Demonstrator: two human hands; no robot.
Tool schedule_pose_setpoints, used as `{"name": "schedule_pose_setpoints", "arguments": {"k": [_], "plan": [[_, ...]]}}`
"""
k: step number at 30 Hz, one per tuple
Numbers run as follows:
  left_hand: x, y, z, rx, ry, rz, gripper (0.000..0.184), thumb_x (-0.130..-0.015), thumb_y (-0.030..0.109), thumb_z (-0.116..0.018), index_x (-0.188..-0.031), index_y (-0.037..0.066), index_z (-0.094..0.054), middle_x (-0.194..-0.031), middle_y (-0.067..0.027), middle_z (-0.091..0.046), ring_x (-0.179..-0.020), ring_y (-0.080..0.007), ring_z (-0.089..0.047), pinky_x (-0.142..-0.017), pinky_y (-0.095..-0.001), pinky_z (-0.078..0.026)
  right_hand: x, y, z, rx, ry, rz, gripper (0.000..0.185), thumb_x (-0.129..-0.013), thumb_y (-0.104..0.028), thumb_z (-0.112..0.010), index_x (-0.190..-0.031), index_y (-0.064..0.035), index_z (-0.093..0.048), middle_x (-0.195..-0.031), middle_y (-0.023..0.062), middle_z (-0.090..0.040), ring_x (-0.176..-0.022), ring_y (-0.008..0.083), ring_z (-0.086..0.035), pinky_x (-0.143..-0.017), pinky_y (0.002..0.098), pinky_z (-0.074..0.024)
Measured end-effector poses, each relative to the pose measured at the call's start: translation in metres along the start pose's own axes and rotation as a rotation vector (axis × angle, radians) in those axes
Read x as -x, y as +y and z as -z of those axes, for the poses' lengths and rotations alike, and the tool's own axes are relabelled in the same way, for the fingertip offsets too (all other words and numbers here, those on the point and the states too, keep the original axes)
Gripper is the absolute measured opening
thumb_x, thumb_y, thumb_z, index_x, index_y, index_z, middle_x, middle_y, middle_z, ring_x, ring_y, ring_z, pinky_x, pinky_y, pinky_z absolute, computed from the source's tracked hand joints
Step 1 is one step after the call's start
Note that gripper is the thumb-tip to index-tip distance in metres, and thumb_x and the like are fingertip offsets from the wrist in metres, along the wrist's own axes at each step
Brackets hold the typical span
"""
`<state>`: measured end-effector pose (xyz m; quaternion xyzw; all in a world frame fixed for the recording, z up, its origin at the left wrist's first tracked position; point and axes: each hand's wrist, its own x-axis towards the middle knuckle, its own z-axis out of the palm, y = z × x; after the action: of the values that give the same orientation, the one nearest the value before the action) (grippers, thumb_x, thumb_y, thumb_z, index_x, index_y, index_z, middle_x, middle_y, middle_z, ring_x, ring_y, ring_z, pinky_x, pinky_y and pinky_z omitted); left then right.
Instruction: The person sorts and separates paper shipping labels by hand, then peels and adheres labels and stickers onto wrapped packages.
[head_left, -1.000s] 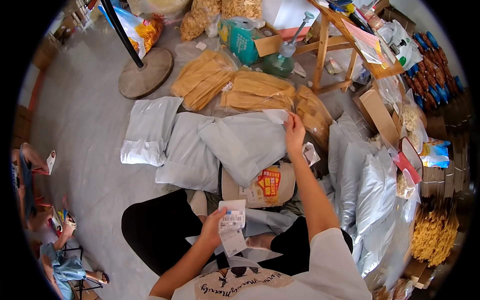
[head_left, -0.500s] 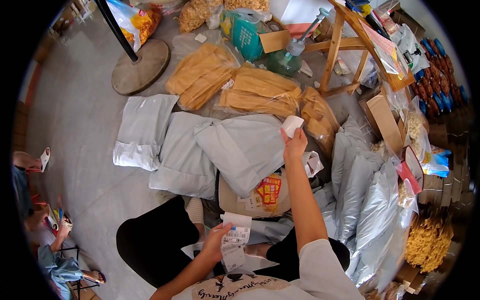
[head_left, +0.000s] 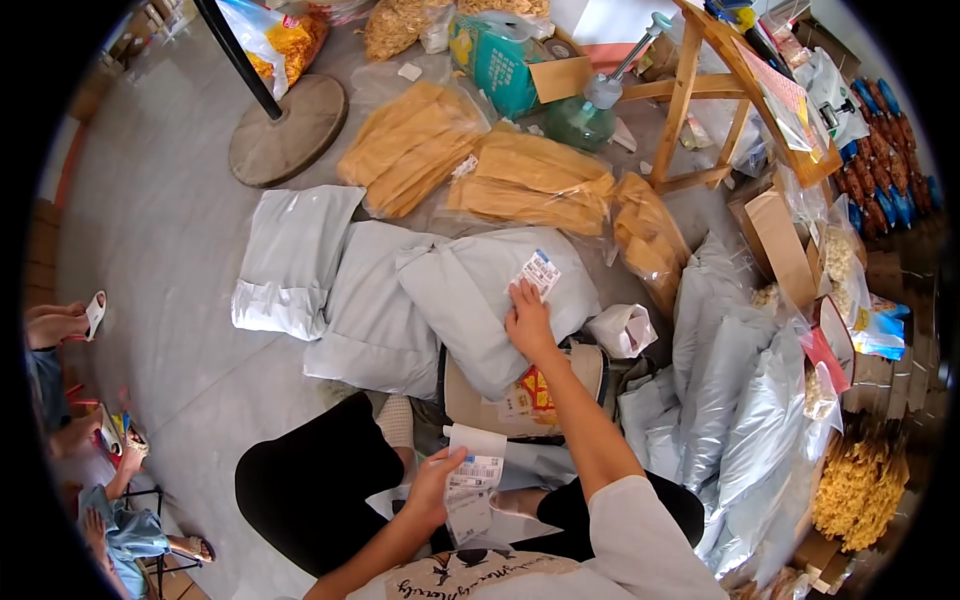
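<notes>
Bags and packages crowd a grey floor (head_left: 190,260), with a wooden table (head_left: 690,100) at the far right. The right hand (head_left: 530,322) lies palm down on a grey parcel (head_left: 460,320), its fingers laid out on the lower edge of a printed label (head_left: 540,272) rather than curled around anything. The left hand (head_left: 432,487) pinches a strip (head_left: 476,470) of similar labels between thumb and fingers, low over the lap. The step in hand looks like sticking the label on; it seems to lie nearly flat near the parcel's far right end, though whether every corner is down I cannot tell. The next move would call for a firm, even rub over the label, while the strip is held clear. The parcel rests partly over a beige pad (head_left: 470,395) and against a second parcel (head_left: 370,310), with a third (head_left: 295,250) further left. Crumpled paper (head_left: 622,330) sits just right of it, yellow bags (head_left: 540,185) lie beyond, and more grey packages (head_left: 740,400) are heaped to the right.
</notes>
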<state>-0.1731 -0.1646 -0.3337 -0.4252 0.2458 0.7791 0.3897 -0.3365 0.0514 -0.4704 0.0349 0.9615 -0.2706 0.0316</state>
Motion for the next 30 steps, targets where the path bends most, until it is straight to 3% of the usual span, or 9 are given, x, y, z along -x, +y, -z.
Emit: {"name": "schedule_pose_setpoints", "arguments": {"k": [4, 9, 12, 16, 19, 21, 23, 27, 30], "plan": [[-0.001, -0.002, 0.002, -0.005, 0.007, 0.016, 0.019, -0.084, 0.013, -0.057, -0.099, 0.001, -0.056, -0.088, -0.0099, -0.062, -0.077, -0.0204, -0.063, -0.068, -0.0320, -0.052, -0.014, -0.034, 0.045, 0.025, -0.262, -0.193, 0.041, -0.081, -0.013, -0.044, -0.120, -0.0006, -0.045, -0.131, 0.0220, -0.036, -0.124, 0.0382, -0.029, -0.097, 0.0612, -0.0195], [0.003, -0.001, -0.018, 0.007, 0.084, 0.048, 0.021, -0.083, 0.013, -0.058, -0.100, 0.001, -0.056, -0.088, -0.0095, -0.062, -0.076, -0.0192, -0.063, -0.067, -0.0306, -0.051, -0.060, 0.013, 0.000, 0.041, 0.446, -0.123, 0.053, -0.086, -0.027, -0.044, -0.131, -0.0017, -0.031, -0.140, 0.0194, -0.020, -0.129, 0.0381, -0.018, -0.103, 0.0534, -0.0146], [-0.007, 0.011, -0.054, -0.038, -0.021, -0.178, 0.023, -0.083, 0.015, -0.059, -0.101, 0.000, -0.056, -0.088, -0.0089, -0.063, -0.075, -0.0171, -0.063, -0.066, -0.0292, -0.051, -0.060, 0.029, -0.028, 0.127, 0.023, -0.234, 0.056, -0.087, -0.029, -0.043, -0.133, -0.0018, -0.026, -0.142, 0.0190, -0.015, -0.131, 0.0381, -0.012, -0.104, 0.0502, -0.0126], [-0.044, 0.039, -0.076, -0.115, -0.016, -0.374, 0.027, -0.085, 0.020, -0.057, -0.104, 0.000, -0.054, -0.089, -0.0081, -0.063, -0.075, -0.0159, -0.063, -0.067, -0.0286, -0.051, -0.054, 0.036, -0.032, 0.134, 0.034, -0.186, 0.056, -0.088, -0.031, -0.043, -0.133, -0.0016, -0.026, -0.143, 0.0189, -0.012, -0.131, 0.0401, -0.009, -0.104, 0.0510, -0.0128], [-0.057, 0.054, -0.072, -0.006, -0.081, -0.313, 0.028, -0.087, 0.021, -0.055, -0.105, 0.000, -0.053, -0.089, -0.0080, -0.063, -0.076, -0.0166, -0.063, -0.067, -0.0293, -0.051, -0.052, 0.035, -0.012, 0.145, -0.031, -0.169, 0.056, -0.089, -0.035, -0.043, -0.131, -0.0004, -0.029, -0.140, 0.0191, -0.022, -0.128, 0.0343, -0.022, -0.102, 0.0450, -0.0220], [-0.054, 0.061, -0.071, 0.045, -0.116, -0.284, 0.026, -0.088, 0.021, -0.053, -0.104, 0.001, -0.053, -0.090, -0.0088, -0.062, -0.077, -0.0180, -0.063, -0.067, -0.0308, -0.052, -0.047, 0.016, 0.027, -0.698, 0.156, -0.223, 0.049, -0.089, -0.033, -0.044, -0.124, 0.0016, -0.040, -0.126, 0.0160, -0.044, -0.116, 0.0248, -0.042, -0.096, 0.0350, -0.0322], [-0.052, 0.066, -0.072, 0.054, -0.153, -0.279, 0.026, -0.088, 0.021, -0.053, -0.104, 0.001, -0.052, -0.091, -0.0091, -0.062, -0.078, -0.0183, -0.063, -0.068, -0.0313, -0.052, -0.016, -0.024, 0.083, -0.851, -0.134, -0.208, 0.038, -0.090, -0.026, -0.046, -0.114, 0.0028, -0.051, -0.107, 0.0100, -0.058, -0.098, 0.0164, -0.053, -0.089, 0.0265, -0.0370], [-0.043, 0.071, -0.074, 0.057, -0.282, -0.264, 0.026, -0.090, 0.023, -0.048, -0.104, 0.001, -0.052, -0.095, -0.0105, -0.061, -0.080, -0.0199, -0.063, -0.070, -0.0324, -0.053, 0.058, -0.081, 0.128, -1.103, -0.479, -0.188, 0.029, -0.081, -0.009, -0.058, -0.107, 0.0033, -0.055, -0.104, 0.0081, -0.059, -0.094, 0.0133, -0.053, -0.086, 0.0273, -0.0404], [-0.030, 0.070, -0.075, 0.055, -0.384, -0.229, 0.033, -0.091, 0.029, -0.045, -0.108, 0.001, -0.050, -0.100, -0.0125, -0.060, -0.085, -0.0225, -0.062, -0.073, -0.0357, -0.052, 0.091, -0.116, 0.142, -0.925, -0.426, -0.049, 0.042, -0.071, -0.005, -0.067, -0.109, 0.0034, -0.054, -0.106, 0.0076, -0.058, -0.095, 0.0138, -0.053, -0.085, 0.0272, -0.0411]]}}
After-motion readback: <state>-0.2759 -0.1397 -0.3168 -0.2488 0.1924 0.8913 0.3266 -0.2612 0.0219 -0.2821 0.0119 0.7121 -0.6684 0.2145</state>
